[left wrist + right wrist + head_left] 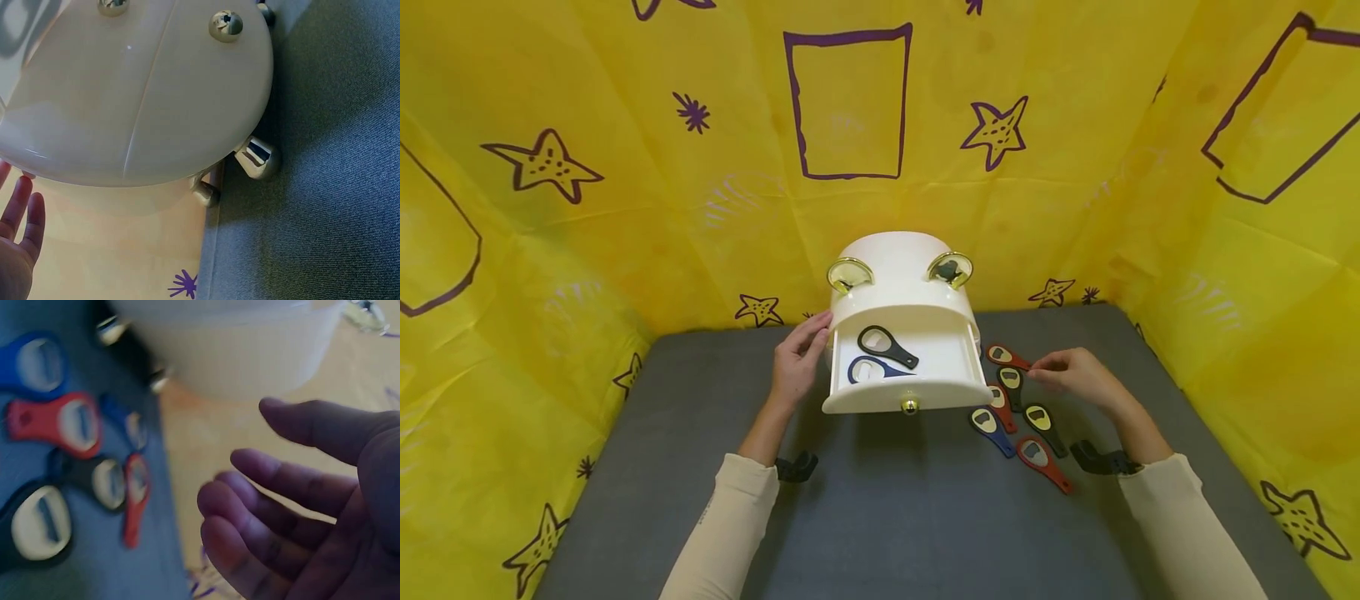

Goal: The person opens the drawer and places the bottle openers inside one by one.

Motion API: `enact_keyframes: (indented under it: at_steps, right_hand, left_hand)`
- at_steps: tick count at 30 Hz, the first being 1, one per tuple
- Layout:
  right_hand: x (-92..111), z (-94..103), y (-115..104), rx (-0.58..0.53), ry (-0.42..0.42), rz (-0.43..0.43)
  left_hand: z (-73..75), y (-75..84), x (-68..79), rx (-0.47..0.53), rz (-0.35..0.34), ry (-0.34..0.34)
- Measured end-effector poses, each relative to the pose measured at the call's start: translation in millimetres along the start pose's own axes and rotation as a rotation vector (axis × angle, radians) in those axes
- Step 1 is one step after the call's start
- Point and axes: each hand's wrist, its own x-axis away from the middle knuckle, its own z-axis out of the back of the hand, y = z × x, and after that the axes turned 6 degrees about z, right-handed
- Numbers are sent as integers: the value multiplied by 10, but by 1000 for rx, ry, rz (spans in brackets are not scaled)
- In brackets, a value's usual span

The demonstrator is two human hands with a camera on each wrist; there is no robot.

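A white, rounded drawer box (pixel 895 262) stands with its drawer (pixel 871 402) pulled out. Inside the drawer lie a black bottle opener (pixel 887 346) and a blue bottle opener (pixel 872 370). My left hand (pixel 797 358) rests its extended fingers against the box's left side. To the right of the box, my right hand (pixel 1075 375) hovers near a red bottle opener (pixel 1006 357) and a black bottle opener (pixel 1011 387). Its thumb and fingers are apart with nothing between them in the right wrist view, fingers loosely bent (pixel 269 519).
Several more bottle openers lie on the grey table (pixel 700 483), among them a blue one (pixel 991 429), a red one (pixel 1043 464) and a black one (pixel 1045 427). Gold ring ornaments (pixel 951 268) top the box. Yellow patterned cloth (pixel 730 233) walls the table's back and sides.
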Motion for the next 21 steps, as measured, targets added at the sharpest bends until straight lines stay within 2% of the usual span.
enact_keyframes:
  at_steps: [5, 11, 16, 21]
  right_hand:
    - [137, -143, 238, 84, 33, -62]
    - [276, -325, 445, 204, 3, -114]
    - [353, -436, 495, 252, 11, -157]
    - [392, -495, 477, 297, 24, -161]
  left_hand:
    - [15, 2, 2, -7, 6, -4]
    - [13, 1, 8, 2, -7, 8]
    - [6, -12, 9, 0, -9, 9]
    - [-4, -53, -5, 46, 4, 6]
